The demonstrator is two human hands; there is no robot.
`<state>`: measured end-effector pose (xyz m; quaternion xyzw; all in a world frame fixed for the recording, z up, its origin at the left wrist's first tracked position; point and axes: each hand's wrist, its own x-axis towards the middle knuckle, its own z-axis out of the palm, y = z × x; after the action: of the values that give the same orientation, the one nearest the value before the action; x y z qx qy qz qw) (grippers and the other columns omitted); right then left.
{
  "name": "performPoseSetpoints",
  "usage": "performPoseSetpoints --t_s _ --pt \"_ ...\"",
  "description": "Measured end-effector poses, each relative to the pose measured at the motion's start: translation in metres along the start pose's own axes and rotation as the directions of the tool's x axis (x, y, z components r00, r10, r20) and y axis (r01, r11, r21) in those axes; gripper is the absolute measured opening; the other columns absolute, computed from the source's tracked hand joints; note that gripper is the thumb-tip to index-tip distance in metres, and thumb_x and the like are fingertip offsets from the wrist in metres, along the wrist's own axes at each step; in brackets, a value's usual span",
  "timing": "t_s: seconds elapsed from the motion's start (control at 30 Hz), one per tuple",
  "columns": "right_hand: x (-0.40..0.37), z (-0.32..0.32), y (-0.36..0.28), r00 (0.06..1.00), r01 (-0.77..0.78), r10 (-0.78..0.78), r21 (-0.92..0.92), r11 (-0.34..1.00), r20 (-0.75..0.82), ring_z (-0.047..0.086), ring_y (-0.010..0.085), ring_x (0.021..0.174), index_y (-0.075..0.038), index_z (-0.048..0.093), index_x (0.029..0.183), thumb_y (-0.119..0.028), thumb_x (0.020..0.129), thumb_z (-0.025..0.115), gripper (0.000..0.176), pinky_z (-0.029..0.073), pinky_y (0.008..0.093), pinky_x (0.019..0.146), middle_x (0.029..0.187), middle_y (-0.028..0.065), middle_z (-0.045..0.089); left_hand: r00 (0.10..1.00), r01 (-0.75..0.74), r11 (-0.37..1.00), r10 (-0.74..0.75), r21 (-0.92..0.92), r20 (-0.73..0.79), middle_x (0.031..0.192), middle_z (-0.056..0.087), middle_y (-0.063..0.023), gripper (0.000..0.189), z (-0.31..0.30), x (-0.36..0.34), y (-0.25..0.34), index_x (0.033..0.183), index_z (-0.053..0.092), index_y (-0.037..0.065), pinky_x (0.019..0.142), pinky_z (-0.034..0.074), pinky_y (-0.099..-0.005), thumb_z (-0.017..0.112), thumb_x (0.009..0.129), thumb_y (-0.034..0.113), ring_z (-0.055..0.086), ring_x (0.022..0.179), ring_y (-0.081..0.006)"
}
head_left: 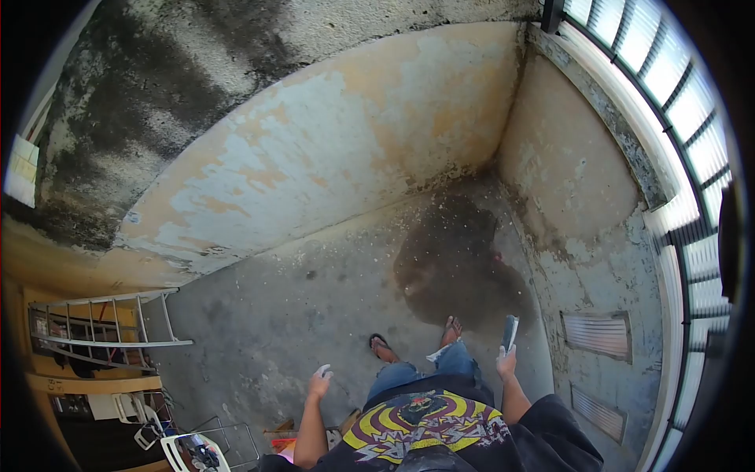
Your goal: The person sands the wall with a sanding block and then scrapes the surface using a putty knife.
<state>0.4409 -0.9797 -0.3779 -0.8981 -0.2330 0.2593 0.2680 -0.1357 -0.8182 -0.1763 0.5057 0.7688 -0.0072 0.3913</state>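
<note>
My right hand (pixel 506 362) is closed round the handle of a flat-bladed scraper (pixel 511 332), whose blade points up and away from me. The right hand is near the wall with the vents. My left hand (pixel 320 381) hangs over the grey floor, with pale dust on its fingers. Its fingers look loosely curled, and whether anything small is between them is too small to tell. Between the hands are my blue shorts and my feet in flip-flops.
A metal ladder (pixel 118 344) stands at the left. White chairs (pixel 169 448) are at the lower left. Peeling walls (pixel 314 141) surround the floor (pixel 259 315), which has a dark wet patch (pixel 464 267). Vents (pixel 598 334) sit low in the right wall.
</note>
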Motion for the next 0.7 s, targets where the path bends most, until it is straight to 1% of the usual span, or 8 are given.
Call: performPoseSetpoints --t_s 0.1,0.17,0.23,0.37,0.43,0.5,0.57,0.7 --pt "0.021 -0.047 -0.019 0.997 -0.001 0.009 -0.093 0.996 0.083 0.07 0.0335 0.076 -0.001 0.046 0.132 -0.03 0.102 0.057 0.043 0.054 0.0419 0.072 0.092 0.0212 0.068 0.997 0.075 0.996 -0.075 -0.046 0.012 0.119 0.07 -0.02 0.046 0.027 -0.035 -0.007 0.133 0.064 0.014 0.096 0.05 -0.0394 0.065 0.091 0.031 0.068 0.111 -0.0334" --pt "0.045 -0.077 -0.041 0.964 -0.072 0.112 -0.171 0.983 0.24 0.061 0.0486 0.113 -0.001 0.039 0.145 -0.036 0.102 0.055 0.057 0.049 0.0516 0.094 0.118 0.0312 0.065 0.994 0.106 0.992 -0.105 -0.069 0.02 0.119 0.07 -0.0202 0.046 0.051 -0.049 -0.013 0.133 0.064 0.014 0.097 0.05 -0.039 0.065 0.091 0.031 0.068 0.111 -0.0328" --pt "0.072 -0.087 -0.051 0.974 -0.047 0.076 -0.134 0.99 0.216 0.061 0.0485 0.113 -0.001 0.039 0.145 -0.036 0.102 0.055 0.058 0.049 0.0517 0.094 0.118 0.031 0.065 0.973 0.232 0.966 -0.23 -0.115 0.033 0.122 0.07 -0.0195 0.045 0.071 -0.063 -0.035 0.133 0.064 0.014 0.099 0.05 -0.0378 0.064 0.091 0.03 0.067 0.115 -0.0316" --pt "0.12 -0.081 -0.04 0.976 -0.12 0.117 0.007 0.993 0.182 0.061 0.0484 0.114 -0.001 0.038 0.145 -0.038 0.102 0.055 0.059 0.049 0.0515 0.095 0.119 0.0304 0.065 0.978 0.21 0.967 -0.208 -0.147 0.033 0.125 0.069 -0.0177 0.042 0.104 -0.086 -0.075 0.13 0.066 0.013 0.1 0.049 -0.0371 0.063 0.091 0.03 0.066 0.118 -0.0308" --pt "0.127 -0.071 -0.05 0.988 -0.073 0.066 0.041 0.997 0.141 0.061 0.0483 0.114 -0.001 0.038 0.145 -0.038 0.102 0.055 0.059 0.048 0.0517 0.096 0.12 0.0304 0.065 0.975 0.221 0.974 -0.218 -0.058 0.042 0.127 0.069 -0.0158 0.04 0.106 -0.093 -0.077 0.126 0.069 0.012 0.101 0.049 -0.0372 0.062 0.092 0.032 0.065 0.12 -0.0313" --pt "0.125 -0.065 -0.062 0.993 -0.035 0.029 0.056 0.998 0.117 0.061 0.0483 0.115 -0.001 0.038 0.146 -0.038 0.102 0.055 0.06 0.048 0.0518 0.097 0.122 0.0304 0.064 0.961 0.276 0.955 -0.275 -0.111 0.021 0.127 0.069 -0.0153 0.04 0.108 -0.09 -0.079 0.125 0.069 0.012 0.102 0.049 -0.0373 0.062 0.092 0.032 0.064 0.121 -0.0313" --pt "0.118 -0.065 -0.083 0.967 -0.021 0.027 -0.027 0.999 0.252 0.059 0.0487 0.117 -0.001 0.038 0.146 -0.038 0.102 0.055 0.06 0.047 0.0523 0.099 0.124 0.0315 0.063 0.937 0.345 0.924 -0.348 -0.167 0.009 0.127 0.069 -0.0149 0.04 0.111 -0.1 -0.068 0.124 0.07 0.011 0.103 0.048 -0.0373 0.062 0.091 0.033 0.064 0.121 -0.0313" --pt "0.114 -0.048 -0.099 0.939 0.063 -0.024 -0.103 0.993 0.343 0.059 0.0489 0.118 -0.002 0.036 0.147 -0.038 0.101 0.055 0.061 0.047 0.0535 0.099 0.125 0.0328 0.062 0.967 0.233 0.957 -0.247 -0.175 -0.059 0.128 0.068 -0.0154 0.044 0.106 -0.115 -0.009 0.127 0.068 0.011 0.104 0.048 -0.0384 0.063 0.09 0.034 0.063 0.122 -0.0322"
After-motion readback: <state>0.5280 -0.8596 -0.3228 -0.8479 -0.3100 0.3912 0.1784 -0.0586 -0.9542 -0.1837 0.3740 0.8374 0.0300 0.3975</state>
